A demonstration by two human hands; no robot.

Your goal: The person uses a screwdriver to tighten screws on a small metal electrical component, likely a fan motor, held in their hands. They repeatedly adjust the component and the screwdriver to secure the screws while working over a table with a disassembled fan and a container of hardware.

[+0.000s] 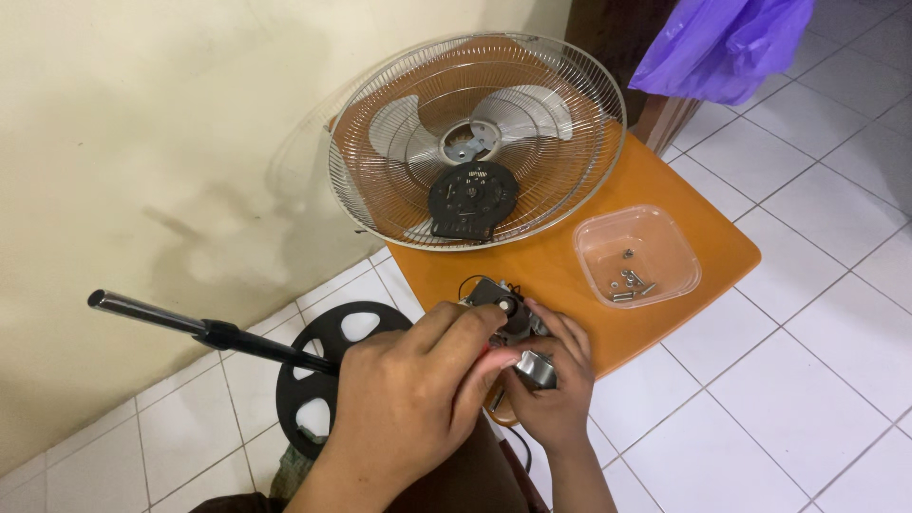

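Observation:
My left hand (408, 399) and my right hand (560, 380) both grip a small fan motor (508, 318) of dark and silver metal, at the near edge of an orange table (703, 237). The left hand's fingers curl over the motor's top; the right hand cups it from below, next to a shiny metal part (537, 366). Much of the motor is hidden by my fingers. Behind it, a wire fan guard (475, 138) with grey blades and a black hub cover (472, 198) leans against the wall.
A clear plastic tub (635, 255) holding several screws sits on the table's right side. On the tiled floor to the left lie a black round fan base (328, 375) and its dark pole (204, 328). A purple plastic bag (722, 43) hangs at the top right.

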